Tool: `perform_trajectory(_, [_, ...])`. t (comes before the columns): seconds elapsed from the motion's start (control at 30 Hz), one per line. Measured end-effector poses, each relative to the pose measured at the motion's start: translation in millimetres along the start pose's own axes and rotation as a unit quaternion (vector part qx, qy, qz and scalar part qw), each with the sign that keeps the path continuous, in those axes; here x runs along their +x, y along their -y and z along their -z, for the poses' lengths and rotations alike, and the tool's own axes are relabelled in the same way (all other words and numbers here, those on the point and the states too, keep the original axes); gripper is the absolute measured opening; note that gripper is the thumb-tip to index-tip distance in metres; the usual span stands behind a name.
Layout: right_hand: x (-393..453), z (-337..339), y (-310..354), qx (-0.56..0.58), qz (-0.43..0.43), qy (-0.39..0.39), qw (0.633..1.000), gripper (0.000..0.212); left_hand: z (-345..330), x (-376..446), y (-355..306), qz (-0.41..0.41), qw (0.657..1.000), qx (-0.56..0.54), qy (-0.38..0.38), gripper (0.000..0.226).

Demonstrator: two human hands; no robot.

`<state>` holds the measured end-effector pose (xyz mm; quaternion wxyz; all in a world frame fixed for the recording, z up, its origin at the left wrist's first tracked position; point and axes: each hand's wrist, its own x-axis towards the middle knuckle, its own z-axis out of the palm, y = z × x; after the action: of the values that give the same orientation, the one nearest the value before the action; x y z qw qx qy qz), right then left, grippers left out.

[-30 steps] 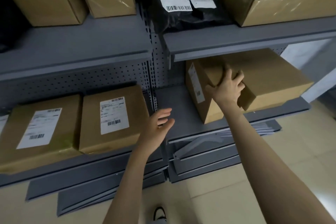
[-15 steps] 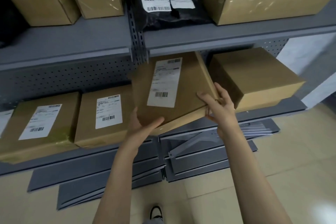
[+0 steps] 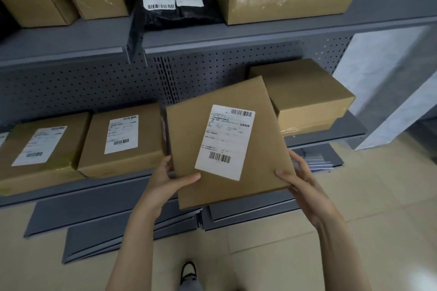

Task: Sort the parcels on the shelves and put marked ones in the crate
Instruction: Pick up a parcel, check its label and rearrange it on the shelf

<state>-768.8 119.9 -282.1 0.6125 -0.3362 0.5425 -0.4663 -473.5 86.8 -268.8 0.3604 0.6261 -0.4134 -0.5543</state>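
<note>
A flat brown cardboard parcel (image 3: 227,146) is held tilted in front of the lower shelf (image 3: 331,132), its white barcoded label (image 3: 225,142) facing up; the print is too small to read. More labelled parcels (image 3: 123,139) lie flat on that shelf.

Single head-worn view, wide-angle, looking forward and steeply down from standing height. It faces a grey shelving unit (image 3: 236,38) square-on at close range; the lower shelf (image 3: 331,134) sits mid-frame and the tiled floor (image 3: 354,231) fills the bottom. Both forearms enter from the lower edge. Straight lines bow near the borders.
</note>
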Motion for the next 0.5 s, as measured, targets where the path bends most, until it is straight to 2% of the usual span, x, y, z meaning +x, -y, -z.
perform_trajectory(0.2, [-11,32,-25,-0.092,0.02,-0.009,0.996,0.084,-22,-32,13,-0.057,0.998,-0.035,-0.019,0.076])
perform_trajectory(0.3, [-8,32,-36,-0.135,0.057,-0.025,0.989,0.09,-31,-45,3,-0.108,0.992,-0.044,-0.043,0.063])
perform_trajectory(0.4, [-4,27,-44,-0.107,0.106,-0.061,0.987,0.084,-38,-55,-2,-0.15,0.985,-0.056,-0.057,0.056])
perform_trajectory(0.5, [-3,20,-41,-0.092,0.147,-0.071,0.982,0.074,-38,-58,0,-0.149,0.985,-0.065,-0.064,0.055])
